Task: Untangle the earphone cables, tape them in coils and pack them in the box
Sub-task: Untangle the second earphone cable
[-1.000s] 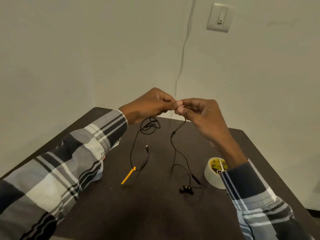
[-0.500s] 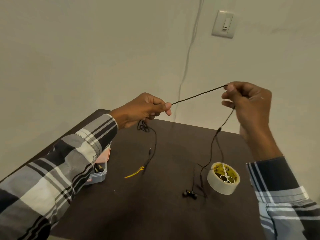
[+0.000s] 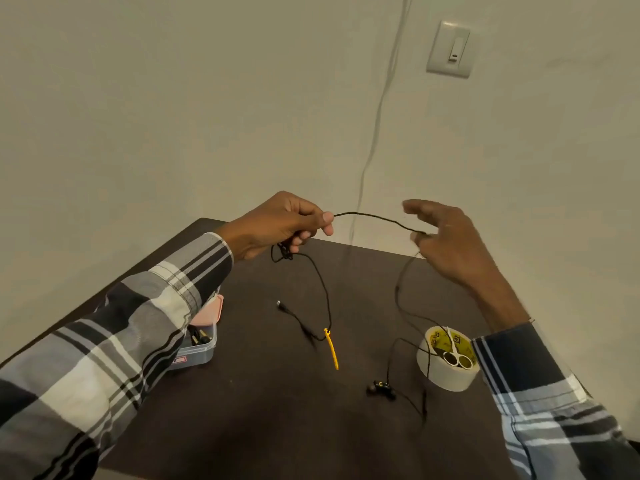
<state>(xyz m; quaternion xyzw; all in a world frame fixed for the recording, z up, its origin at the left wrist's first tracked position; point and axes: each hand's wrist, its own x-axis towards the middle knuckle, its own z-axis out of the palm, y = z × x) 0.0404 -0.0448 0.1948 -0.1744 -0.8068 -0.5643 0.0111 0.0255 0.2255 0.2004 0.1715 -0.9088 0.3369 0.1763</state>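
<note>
Up in the air, a thin black earphone cable [image 3: 374, 218] hangs in a soft bend between the two hands, above a dark table [image 3: 277, 427]. The left hand [image 3: 277, 225] has its fingers curled, and its thumb and first finger pinch one end of that bend. Under this hand a small messy bunch of the same cable dangles, and one strand drops down from it to the table, where it meets a yellow tie [image 3: 331, 348] lying flat. A short piece with a small plug [image 3: 280, 304] at its tip lies near the tie, below the left hand. The right hand [image 3: 450, 242] is blurry; its fingers are spread and loose, and the cable reaches its thumb side, but I cannot tell if it pinches the cable or just touches it. From this hand the cable falls down in loops to the table and ends at the black earbuds [image 3: 380, 389], which lie below and between the hands. Just beside the earbuds, under the right wrist, stands a roll of tape [image 3: 440, 370] with small scissors [image 3: 456, 355] resting in its hole. Under the left sleeve sits a clear box [image 3: 199, 351] with a pink lid [image 3: 207, 311] behind it and some dark things inside.
</note>
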